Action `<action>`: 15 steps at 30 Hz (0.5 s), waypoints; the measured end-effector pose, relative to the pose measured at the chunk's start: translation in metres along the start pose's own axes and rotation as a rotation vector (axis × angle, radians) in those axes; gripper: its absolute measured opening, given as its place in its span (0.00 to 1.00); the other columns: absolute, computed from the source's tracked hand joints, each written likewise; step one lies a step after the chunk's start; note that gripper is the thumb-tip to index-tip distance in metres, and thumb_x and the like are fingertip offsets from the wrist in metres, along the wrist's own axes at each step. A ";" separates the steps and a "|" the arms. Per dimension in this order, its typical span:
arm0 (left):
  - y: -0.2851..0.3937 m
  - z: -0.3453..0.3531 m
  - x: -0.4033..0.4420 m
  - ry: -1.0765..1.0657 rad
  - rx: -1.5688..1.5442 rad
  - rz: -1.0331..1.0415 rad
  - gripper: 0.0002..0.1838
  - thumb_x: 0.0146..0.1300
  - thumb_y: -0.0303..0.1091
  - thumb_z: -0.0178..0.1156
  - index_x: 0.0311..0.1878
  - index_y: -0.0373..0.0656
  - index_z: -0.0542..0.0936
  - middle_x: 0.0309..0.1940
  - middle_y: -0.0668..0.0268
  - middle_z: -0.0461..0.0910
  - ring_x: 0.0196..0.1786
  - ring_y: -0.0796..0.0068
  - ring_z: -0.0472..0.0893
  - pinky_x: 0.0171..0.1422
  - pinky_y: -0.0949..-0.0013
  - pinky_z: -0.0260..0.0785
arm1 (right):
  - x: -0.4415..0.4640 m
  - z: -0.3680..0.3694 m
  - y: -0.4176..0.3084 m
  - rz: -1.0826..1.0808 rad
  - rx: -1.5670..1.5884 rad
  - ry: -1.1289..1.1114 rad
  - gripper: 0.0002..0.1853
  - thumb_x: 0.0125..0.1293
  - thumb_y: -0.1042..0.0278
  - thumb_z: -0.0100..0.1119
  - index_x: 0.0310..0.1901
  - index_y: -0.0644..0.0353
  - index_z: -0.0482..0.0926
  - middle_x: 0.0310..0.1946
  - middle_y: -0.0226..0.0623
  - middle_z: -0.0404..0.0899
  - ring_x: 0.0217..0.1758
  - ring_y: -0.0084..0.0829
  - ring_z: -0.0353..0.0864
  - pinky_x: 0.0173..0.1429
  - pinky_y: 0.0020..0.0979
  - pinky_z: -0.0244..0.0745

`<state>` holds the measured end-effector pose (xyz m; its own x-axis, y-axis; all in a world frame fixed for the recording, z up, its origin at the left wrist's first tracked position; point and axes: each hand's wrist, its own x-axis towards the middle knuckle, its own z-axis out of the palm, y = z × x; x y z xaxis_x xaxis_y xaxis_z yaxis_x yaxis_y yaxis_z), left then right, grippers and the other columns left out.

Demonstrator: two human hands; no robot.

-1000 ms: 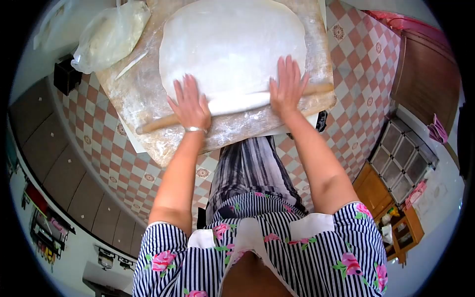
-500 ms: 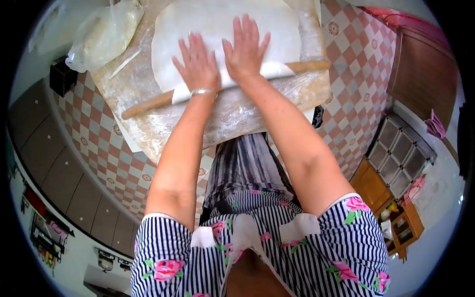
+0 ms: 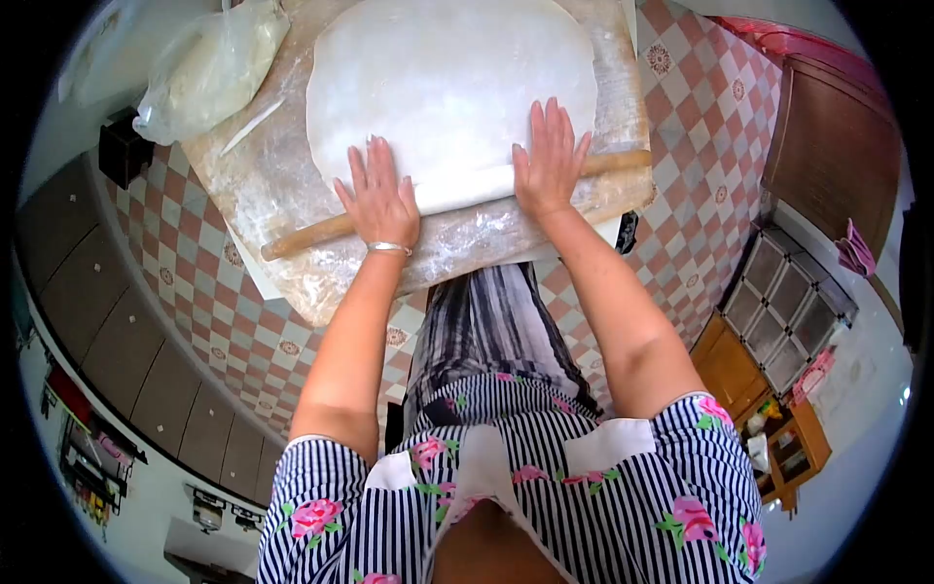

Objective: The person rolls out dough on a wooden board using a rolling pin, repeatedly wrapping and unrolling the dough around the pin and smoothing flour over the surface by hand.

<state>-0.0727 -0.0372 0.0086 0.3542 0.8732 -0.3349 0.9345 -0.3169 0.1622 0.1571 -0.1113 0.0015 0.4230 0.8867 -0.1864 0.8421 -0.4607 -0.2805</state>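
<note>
A large sheet of white dough lies on a floured wooden board. Its near edge is wrapped round a long wooden rolling pin, whose bare ends stick out on both sides. My left hand rests flat on the wrapped pin toward its left, fingers spread, with a bracelet at the wrist. Further right, my right hand lies palm down on the pin, its fingers stretched toward the dough. Neither hand is wrapped round the pin.
At the board's upper left sits a clear plastic bag with pale contents, and a thin white strip lies near it. A black box is left of the board. A wooden cabinet stands at the lower right.
Half a second ago my hands were close together near the pin's middle; now they are wide apart, the right one further right. The pin's left end has shifted slightly right and down.
</note>
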 end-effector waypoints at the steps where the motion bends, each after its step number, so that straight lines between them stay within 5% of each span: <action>1: -0.002 -0.006 0.017 0.104 -0.049 -0.010 0.34 0.72 0.45 0.41 0.79 0.44 0.52 0.80 0.61 0.50 0.82 0.54 0.44 0.79 0.37 0.33 | 0.018 -0.002 -0.001 -0.009 0.015 0.075 0.37 0.68 0.52 0.52 0.76 0.54 0.54 0.78 0.46 0.48 0.81 0.47 0.45 0.77 0.64 0.24; 3: -0.006 -0.016 0.056 0.288 -0.143 -0.038 0.34 0.73 0.45 0.39 0.79 0.44 0.52 0.80 0.61 0.50 0.82 0.54 0.44 0.79 0.37 0.33 | 0.063 -0.006 -0.002 -0.022 0.045 0.198 0.37 0.68 0.52 0.51 0.76 0.54 0.54 0.78 0.47 0.48 0.80 0.47 0.45 0.78 0.63 0.23; 8: -0.018 0.003 -0.007 0.039 -0.015 -0.081 0.34 0.72 0.46 0.37 0.79 0.45 0.50 0.80 0.63 0.47 0.82 0.56 0.43 0.80 0.38 0.31 | -0.007 0.005 0.029 0.089 -0.164 0.044 0.38 0.69 0.50 0.49 0.76 0.54 0.53 0.79 0.45 0.47 0.82 0.44 0.43 0.78 0.62 0.20; 11: -0.019 0.002 0.007 0.092 0.037 -0.066 0.34 0.73 0.46 0.37 0.79 0.45 0.51 0.81 0.64 0.47 0.82 0.58 0.43 0.80 0.38 0.29 | 0.009 -0.002 0.027 0.039 -0.124 0.022 0.37 0.70 0.48 0.47 0.77 0.53 0.52 0.79 0.43 0.46 0.82 0.43 0.42 0.78 0.62 0.19; 15: -0.010 -0.019 0.086 0.374 -0.040 -0.172 0.32 0.76 0.44 0.34 0.79 0.43 0.49 0.81 0.63 0.45 0.83 0.60 0.39 0.81 0.40 0.26 | 0.093 -0.004 0.008 0.092 -0.016 0.266 0.37 0.71 0.46 0.44 0.78 0.50 0.50 0.80 0.41 0.45 0.83 0.40 0.41 0.78 0.62 0.19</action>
<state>-0.0520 0.0484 -0.0041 0.1489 0.9889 -0.0008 0.9741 -0.1466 0.1721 0.2042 -0.0323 -0.0141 0.5691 0.8211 0.0445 0.8004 -0.5407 -0.2588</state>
